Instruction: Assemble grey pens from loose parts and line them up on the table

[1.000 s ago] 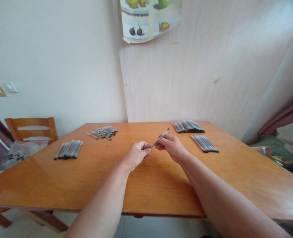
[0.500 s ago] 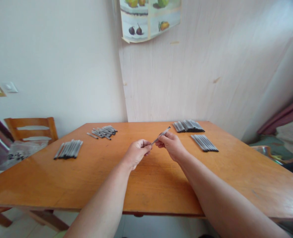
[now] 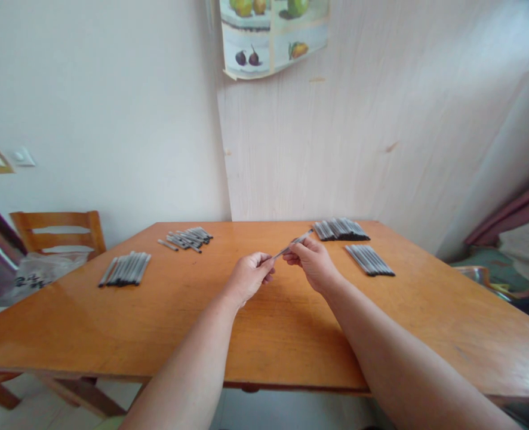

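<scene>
Above the middle of the table, a slim clear pen (image 3: 301, 237) with a dark upper end slants up to the right between my hands. My left hand (image 3: 252, 275) pinches its lower end between thumb and forefinger; the very tip is hidden there. Around the clear barrel my right hand (image 3: 311, 261) is closed, thumb on top. A thin section of the pen (image 3: 281, 252) shows in the small gap between my hands. Whether the pen is in one piece or two I cannot tell.
A neat row of dark-ended pens (image 3: 369, 260) lies at the right, with a bigger stack (image 3: 340, 229) behind it. To the left are a loose pile of pens (image 3: 188, 239) and another bunch (image 3: 125, 269). A plastic bag (image 3: 45, 269) rests by the chair (image 3: 58, 222).
My right hand has shifted slightly up and to the right along with the pen's upper end. The gap between my hands looks a little wider; my left hand barely moves.
</scene>
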Motion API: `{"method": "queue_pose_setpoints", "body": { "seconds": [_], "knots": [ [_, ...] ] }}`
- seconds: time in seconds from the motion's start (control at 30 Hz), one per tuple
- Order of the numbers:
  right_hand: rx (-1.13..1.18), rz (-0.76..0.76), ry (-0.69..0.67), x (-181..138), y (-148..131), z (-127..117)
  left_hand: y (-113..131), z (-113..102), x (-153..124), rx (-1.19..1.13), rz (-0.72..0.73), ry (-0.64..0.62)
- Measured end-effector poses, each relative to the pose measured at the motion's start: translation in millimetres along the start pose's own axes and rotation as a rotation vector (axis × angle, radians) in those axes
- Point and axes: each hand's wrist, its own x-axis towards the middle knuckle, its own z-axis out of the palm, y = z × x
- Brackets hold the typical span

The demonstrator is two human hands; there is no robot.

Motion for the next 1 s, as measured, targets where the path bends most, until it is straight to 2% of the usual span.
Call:
{"method": "queue_pose_setpoints", "body": {
  "seconds": [0.27, 0.5, 0.8, 1.0],
  "knots": [
    [0.06, 0.033, -0.009, 0.0, 0.6, 1.0, -2.9, 0.6, 0.1, 0.046, 0.079, 0.04],
    [0.097, 0.069, -0.006, -1.9, -2.0, 3.2, -5.9, -0.4, -0.4, 0.073, 0.128, 0.025],
    [0.097, 0.045, 0.003, -1.9, -0.8, 5.2, -4.1, 0.9, 1.9, 0.07, 0.122, 0.065],
    [0.087, 0.048, -0.018, -2.1, 0.5, 5.0, -1.7, 0.1, 3.6, -0.051, 0.094, 0.113]
  ]
}}
